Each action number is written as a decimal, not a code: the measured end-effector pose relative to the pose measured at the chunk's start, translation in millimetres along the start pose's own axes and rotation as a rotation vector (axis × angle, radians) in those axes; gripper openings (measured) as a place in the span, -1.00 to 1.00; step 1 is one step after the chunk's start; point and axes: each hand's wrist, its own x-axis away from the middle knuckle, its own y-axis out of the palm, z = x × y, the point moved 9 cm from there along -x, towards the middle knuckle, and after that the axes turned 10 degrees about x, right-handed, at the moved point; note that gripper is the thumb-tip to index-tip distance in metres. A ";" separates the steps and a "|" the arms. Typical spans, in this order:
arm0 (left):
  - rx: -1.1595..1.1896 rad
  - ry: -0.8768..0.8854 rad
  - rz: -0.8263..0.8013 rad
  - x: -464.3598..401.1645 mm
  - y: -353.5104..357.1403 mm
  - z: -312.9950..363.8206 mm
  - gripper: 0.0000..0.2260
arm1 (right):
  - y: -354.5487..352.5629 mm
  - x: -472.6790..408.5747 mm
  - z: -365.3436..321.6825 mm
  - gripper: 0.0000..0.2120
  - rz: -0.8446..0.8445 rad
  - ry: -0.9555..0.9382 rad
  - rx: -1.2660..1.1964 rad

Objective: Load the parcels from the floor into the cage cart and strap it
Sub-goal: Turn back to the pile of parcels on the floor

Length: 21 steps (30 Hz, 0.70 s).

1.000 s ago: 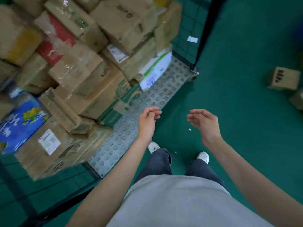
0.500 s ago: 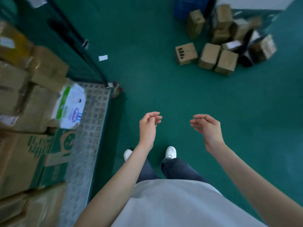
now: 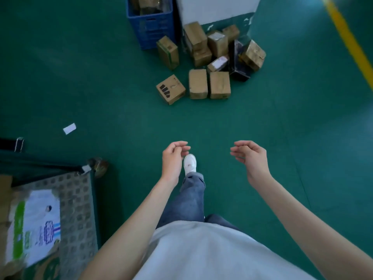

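Parcels (image 3: pixel 210 63) heaped on floor (image 3: pixel 101 77) ahead, cart (image 3: pixel 78 209) behind-left. Left hand (image 3: pixel 173 158) and right hand (image 3: pixel 250 156) loosely curled, holding nothing, likely free for next pickup.

**A green floor all around**

The floor (image 3: pixel 80 67) is dark green and smooth. A yellow line (image 3: pixel 349 41) runs across it at the top right corner. A blue crate (image 3: pixel 150 27) stands on the floor at the top. Just beside it is a white block (image 3: pixel 216 8) with a green foot. A small white scrap (image 3: pixel 69 128) lies on the floor at the left. Soft light falls evenly.
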 end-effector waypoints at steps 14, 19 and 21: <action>-0.108 -0.072 -0.120 -178.6 140.5 129.0 -0.73 | 15.7 -171.7 -139.2 -0.74 0.116 0.039 -0.100; -0.135 -0.112 -0.112 -234.5 183.6 146.6 -0.73 | 10.0 -241.0 -164.7 -0.75 0.115 0.077 -0.090; -0.139 -0.118 -0.092 -260.5 203.3 154.8 -0.73 | 6.0 -275.2 -178.2 -0.76 0.105 0.087 -0.069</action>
